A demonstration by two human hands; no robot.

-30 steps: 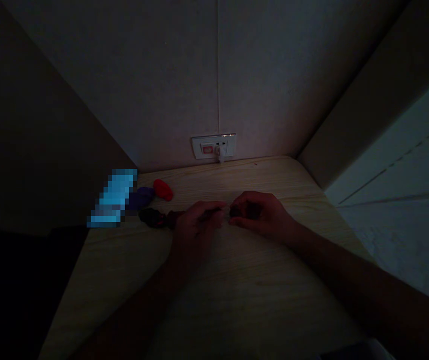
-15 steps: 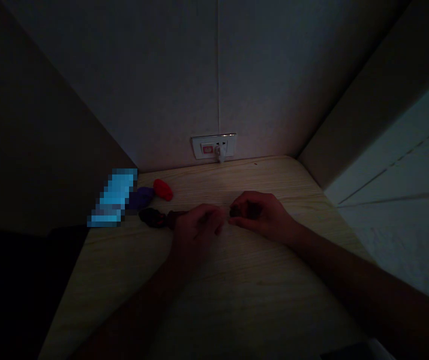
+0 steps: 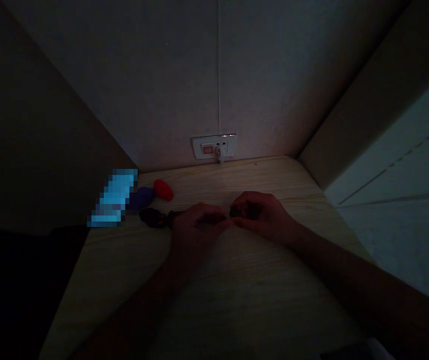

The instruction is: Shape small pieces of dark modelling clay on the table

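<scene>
My right hand is closed, thumb and fingers curled round a small dark lump whose kind the dim light hides. Close beside it, my left hand has its thumb and fingertips drawn together, almost touching the right thumb; anything in that pinch cannot be made out. Left of the left hand lie a dark lump with some red on it and a smaller brownish piece, partly behind the hand. Behind them are a purple lump and a red oval lump, both soft-looking.
A light wooden tabletop meets the wall. On the wall sits a socket plate with a white plug in it. A glowing, pixelated rectangle lies at the table's left edge. A pale panelled surface stands at right.
My left hand's fingers and thumb have closed toward each other and moved slightly right, closer to the right fingertips. The right hand and the lumps on the table stay put.
</scene>
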